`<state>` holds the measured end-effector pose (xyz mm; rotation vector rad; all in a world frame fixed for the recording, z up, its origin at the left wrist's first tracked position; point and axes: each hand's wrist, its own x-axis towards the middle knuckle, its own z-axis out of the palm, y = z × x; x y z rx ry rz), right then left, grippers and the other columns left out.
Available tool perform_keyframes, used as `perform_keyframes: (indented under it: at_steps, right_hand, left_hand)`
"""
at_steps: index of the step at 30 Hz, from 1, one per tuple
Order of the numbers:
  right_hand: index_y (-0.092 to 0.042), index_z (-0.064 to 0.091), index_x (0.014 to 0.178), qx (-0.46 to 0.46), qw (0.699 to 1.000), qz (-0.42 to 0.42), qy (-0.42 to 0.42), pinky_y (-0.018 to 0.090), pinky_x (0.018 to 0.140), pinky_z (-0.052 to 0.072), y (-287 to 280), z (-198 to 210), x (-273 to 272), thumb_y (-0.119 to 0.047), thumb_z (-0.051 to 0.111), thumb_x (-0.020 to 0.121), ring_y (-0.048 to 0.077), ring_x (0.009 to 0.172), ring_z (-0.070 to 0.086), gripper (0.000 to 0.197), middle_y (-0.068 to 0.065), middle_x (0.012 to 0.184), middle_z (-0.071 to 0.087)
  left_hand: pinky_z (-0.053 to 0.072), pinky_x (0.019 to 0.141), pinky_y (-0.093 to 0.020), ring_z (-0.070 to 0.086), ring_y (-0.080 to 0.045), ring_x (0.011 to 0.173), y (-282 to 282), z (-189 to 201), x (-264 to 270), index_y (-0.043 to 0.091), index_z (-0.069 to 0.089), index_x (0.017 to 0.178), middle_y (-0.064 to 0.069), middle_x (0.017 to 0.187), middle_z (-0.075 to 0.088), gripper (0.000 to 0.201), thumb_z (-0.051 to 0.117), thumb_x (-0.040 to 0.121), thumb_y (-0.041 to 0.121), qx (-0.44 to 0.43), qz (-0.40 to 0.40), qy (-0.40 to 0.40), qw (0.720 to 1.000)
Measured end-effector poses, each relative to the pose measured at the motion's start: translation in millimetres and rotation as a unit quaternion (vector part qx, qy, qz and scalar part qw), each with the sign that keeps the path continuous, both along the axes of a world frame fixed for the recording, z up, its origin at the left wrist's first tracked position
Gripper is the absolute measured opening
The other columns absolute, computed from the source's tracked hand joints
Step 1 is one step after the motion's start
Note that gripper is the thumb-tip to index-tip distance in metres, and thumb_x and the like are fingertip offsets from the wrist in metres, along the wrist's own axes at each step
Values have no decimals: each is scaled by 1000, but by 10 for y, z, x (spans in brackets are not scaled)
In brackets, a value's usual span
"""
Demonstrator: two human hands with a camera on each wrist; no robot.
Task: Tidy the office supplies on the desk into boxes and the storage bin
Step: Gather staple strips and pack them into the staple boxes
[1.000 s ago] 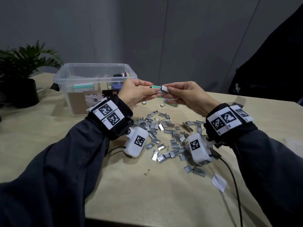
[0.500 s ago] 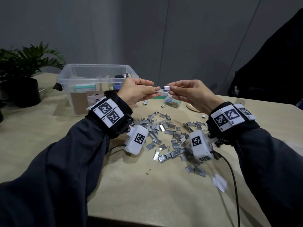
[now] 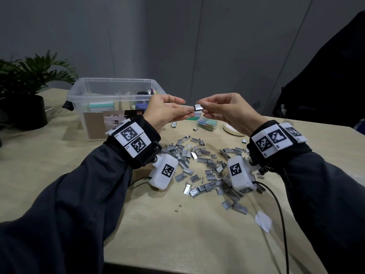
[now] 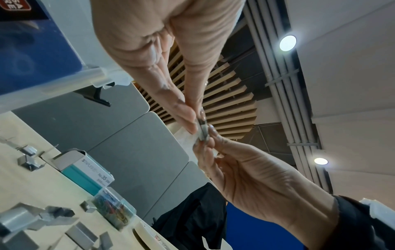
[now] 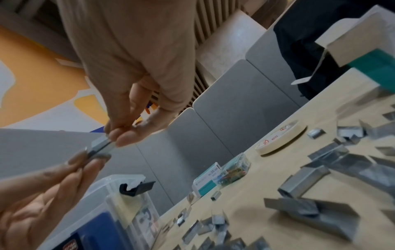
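So both hands are up in the air above the desk (image 3: 138,224), meeting right over the far edge of the staple pile (image 3: 205,167). Left hand (image 3: 165,113) and right hand (image 3: 227,111) are each pinching opposite ends of one strip of staples (image 3: 198,107) between thumb and fingertips, so it's held off the desk between them. From the left wrist view the strip (image 4: 202,131) looks short and silvery, and there's a bit of white paper-ish stuff under it at the right hand's fingers, can't tell what that is.

Everything else, going off the pile: loose staple strips are scattered all over the desk under and between the wrists. Just beyond the pile sits the teal and white staples box (image 4: 85,170) with its end flap open, and touching its side is a clear little case of coloured paper clips (image 4: 115,213). A roll of masking tape (image 5: 282,138) lies flat to the right of those. The clear storage bin (image 3: 94,123) is beyond the pile and to the left, already with some stuff in it. A potted plant (image 3: 23,89) is further left of the bin, and a scrap of white paper (image 3: 262,221) lies near the pile's near right edge.
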<state>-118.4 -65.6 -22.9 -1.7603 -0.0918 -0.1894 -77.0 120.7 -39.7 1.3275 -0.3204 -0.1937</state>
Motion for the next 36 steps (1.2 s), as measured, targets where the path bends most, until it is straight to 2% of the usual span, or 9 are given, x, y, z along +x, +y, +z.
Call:
perform_keyframes:
  at_steps: [3,7,12,16,19,22,26,32,36]
  right_hand:
    - [0,70,105,-28,1000,-1,3,21,74,59,45,-23,21,-6,64,91,12,75,66,16,8,86,70]
    - [-7,72,105,-43,999,3,15,18,67,56,42,-18,20,-10,64,92,4,73,66,16,0,82,72]
    - [-11,74,106,-7,996,-2,87,16,58,53,-1,20,2,-18,67,89,4,77,66,20,0,92,72]
    - [-4,72,101,74,995,14,65,17,66,58,-29,7,1,-8,68,82,12,79,72,20,10,92,75]
    - [-6,74,97,72,997,29,25,18,73,58,-54,-20,-10,-12,71,70,16,86,73,27,9,92,76]
    - [-6,73,98,62,997,36,2,20,76,57,-69,-58,-16,-12,72,69,18,89,73,30,9,93,76]
    - [-9,73,95,18,999,25,-41,25,82,57,-57,-104,1,-13,77,65,19,90,71,31,8,92,75]
    - [-8,73,100,55,996,65,-29,26,88,55,-82,-62,9,-12,76,72,21,100,70,28,9,101,75]
    - [-6,75,94,109,992,61,-23,19,79,57,-72,-59,-8,-13,70,78,18,96,72,18,12,100,75]
  left_hand:
    - [60,75,-32,74,-30,78,-20,-16,-10,-6,55,103,-21,82,72,34,73,75,-7,-2,-1,-12,1000]
    - [60,77,-35,73,-31,79,-15,-23,0,-5,54,104,-23,85,72,34,73,75,-9,-10,-5,-8,1000]
    - [61,76,-34,73,-30,78,-20,-32,6,-3,55,101,-24,86,71,34,74,74,-9,-5,-6,-29,1000]
    - [60,72,-29,73,-27,80,-19,-23,8,-2,57,103,-22,91,71,36,76,73,-6,21,3,-65,998]
    - [59,71,-26,74,-23,81,-7,1,-1,1,58,105,-17,90,73,41,80,71,-3,45,11,-100,994]
    - [58,71,-26,74,-23,80,-7,1,-22,-1,57,107,-17,88,73,43,81,71,-2,47,16,-129,990]
    - [57,70,-26,73,-22,77,-28,-5,-17,4,58,97,-17,84,72,34,80,72,-4,40,27,-165,985]
    - [59,75,-32,73,-21,79,-13,3,42,8,55,83,-16,84,72,31,79,70,-7,43,51,-234,970]
    - [59,77,-32,74,-21,81,2,12,49,6,56,84,-15,86,73,30,81,70,-5,57,51,-272,959]
